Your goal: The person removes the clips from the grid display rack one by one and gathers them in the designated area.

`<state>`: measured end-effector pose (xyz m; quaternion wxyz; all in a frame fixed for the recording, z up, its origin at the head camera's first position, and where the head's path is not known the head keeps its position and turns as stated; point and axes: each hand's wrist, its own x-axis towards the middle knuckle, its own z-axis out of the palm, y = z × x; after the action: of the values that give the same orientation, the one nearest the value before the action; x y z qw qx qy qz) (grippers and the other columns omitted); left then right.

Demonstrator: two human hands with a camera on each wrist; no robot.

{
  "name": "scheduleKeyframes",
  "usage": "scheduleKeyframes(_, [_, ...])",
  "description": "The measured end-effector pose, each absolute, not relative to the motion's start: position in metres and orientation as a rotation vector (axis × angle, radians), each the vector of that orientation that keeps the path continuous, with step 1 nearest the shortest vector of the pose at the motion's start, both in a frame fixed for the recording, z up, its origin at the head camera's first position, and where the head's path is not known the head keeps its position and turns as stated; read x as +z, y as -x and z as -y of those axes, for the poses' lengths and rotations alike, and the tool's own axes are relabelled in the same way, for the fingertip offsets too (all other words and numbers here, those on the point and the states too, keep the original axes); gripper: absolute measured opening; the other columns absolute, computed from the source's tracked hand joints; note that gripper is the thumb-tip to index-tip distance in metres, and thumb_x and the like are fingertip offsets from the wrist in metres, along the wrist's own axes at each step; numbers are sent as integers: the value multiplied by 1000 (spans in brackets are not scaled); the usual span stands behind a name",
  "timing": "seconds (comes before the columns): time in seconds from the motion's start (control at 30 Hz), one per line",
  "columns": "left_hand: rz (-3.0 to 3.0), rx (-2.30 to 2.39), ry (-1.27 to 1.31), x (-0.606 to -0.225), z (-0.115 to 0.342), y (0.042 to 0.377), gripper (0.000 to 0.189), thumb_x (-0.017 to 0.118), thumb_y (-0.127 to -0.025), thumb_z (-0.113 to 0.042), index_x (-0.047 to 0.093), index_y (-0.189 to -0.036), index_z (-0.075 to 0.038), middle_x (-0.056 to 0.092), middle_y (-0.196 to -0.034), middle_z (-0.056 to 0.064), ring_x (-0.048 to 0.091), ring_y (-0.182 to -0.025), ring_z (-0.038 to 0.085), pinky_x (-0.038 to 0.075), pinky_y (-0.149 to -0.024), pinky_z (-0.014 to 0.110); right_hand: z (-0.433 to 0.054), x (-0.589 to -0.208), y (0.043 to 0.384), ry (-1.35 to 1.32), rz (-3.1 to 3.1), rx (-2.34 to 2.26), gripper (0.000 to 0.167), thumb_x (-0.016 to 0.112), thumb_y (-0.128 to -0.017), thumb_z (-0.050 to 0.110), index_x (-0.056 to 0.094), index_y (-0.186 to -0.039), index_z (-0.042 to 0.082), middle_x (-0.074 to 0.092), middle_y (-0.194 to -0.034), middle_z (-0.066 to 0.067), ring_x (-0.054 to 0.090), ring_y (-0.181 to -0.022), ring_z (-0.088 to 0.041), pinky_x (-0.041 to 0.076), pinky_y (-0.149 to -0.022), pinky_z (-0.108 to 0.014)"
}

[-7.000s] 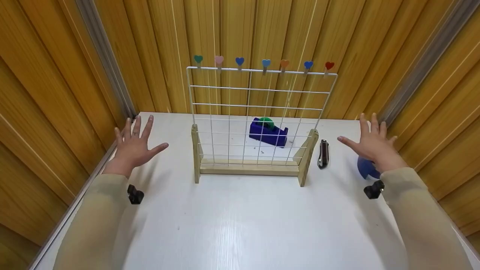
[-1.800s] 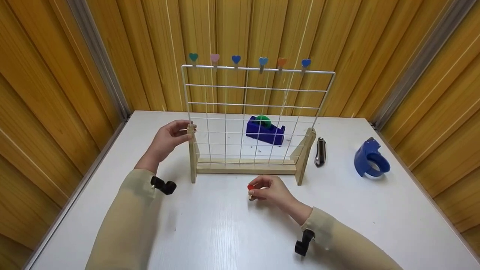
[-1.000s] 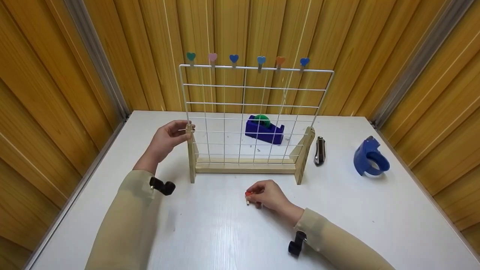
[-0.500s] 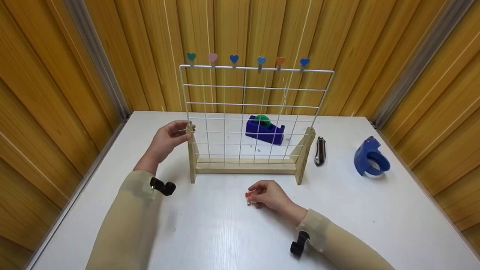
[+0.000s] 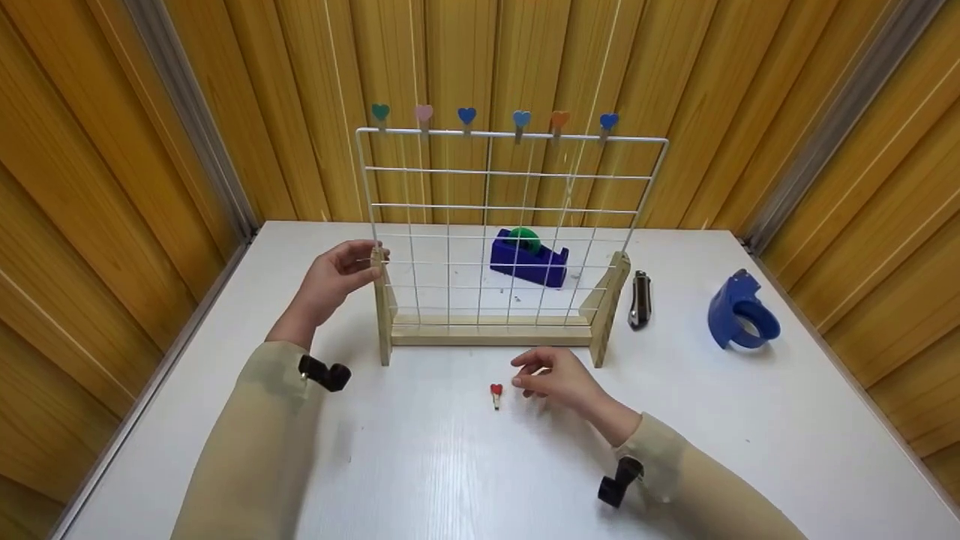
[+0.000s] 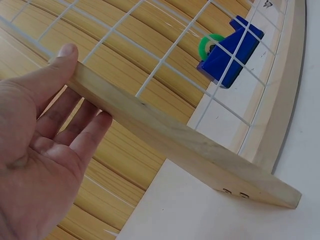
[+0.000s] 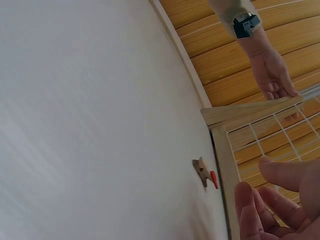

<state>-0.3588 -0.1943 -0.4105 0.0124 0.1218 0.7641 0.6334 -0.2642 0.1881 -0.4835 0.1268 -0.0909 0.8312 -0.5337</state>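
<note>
A small wooden clothespin with a red heart (image 5: 496, 396) lies on the white table, in front of the wire grid rack (image 5: 491, 340). Just to its right is my right hand (image 5: 564, 381), fingers loosely bent and nothing between them; the right wrist view shows thumb and fingertips apart. My left hand (image 5: 328, 283) holds the top of the rack's left wooden post (image 6: 150, 120), thumb on one side and fingers on the other. Along the rack's top wire stand several heart clothespins: green (image 5: 380, 112), pink (image 5: 424, 113), light blue (image 5: 521, 118), orange (image 5: 559, 119) and two dark blue.
Behind the grid sits a dark blue tape dispenser (image 5: 525, 266) with a green roll. A utility knife (image 5: 640, 301) lies right of the rack, and farther right stands a blue hand-held tape dispenser (image 5: 724, 315). Wood-look panels (image 5: 105, 150) enclose the table.
The red heart clothespin came off the rack's top right earlier; my right hand carried it to the table and has now let go, drawing slightly right. My left hand keeps holding the post.
</note>
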Motion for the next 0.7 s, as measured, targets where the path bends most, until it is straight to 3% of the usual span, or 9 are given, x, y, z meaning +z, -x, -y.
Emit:
scheduleKeyframes(0.33, [-2374, 1986, -404, -410, 194, 358, 49, 72, -97, -13, 56, -143, -7, 62, -142, 13, 64, -119, 10, 53, -100, 17, -208, -426, 260, 364, -2483, -1614, 35, 77, -92, 16, 70, -123, 1, 74, -103, -6, 70, -83, -12, 57, -72, -23])
scheduleKeyframes(0.47, [-2381, 1978, -409, -410, 194, 357, 48, 71, -97, -14, 56, -143, -7, 63, -143, 12, 64, -119, 10, 53, -99, 16, -215, -401, 257, 384, -2494, -1652, 36, 77, -92, 15, 69, -125, 1, 74, -111, -11, 71, -90, -12, 59, -79, -21])
scheduleKeyframes(0.7, [-2411, 1947, -384, -410, 194, 356, 47, 72, -98, -16, 57, -143, -12, 63, -144, 9, 63, -123, 10, 52, -105, 20, -228, -353, 256, 451, -2504, -1787, 37, 75, -93, 9, 66, -128, -1, 74, -117, -10, 72, -96, -10, 60, -84, -20])
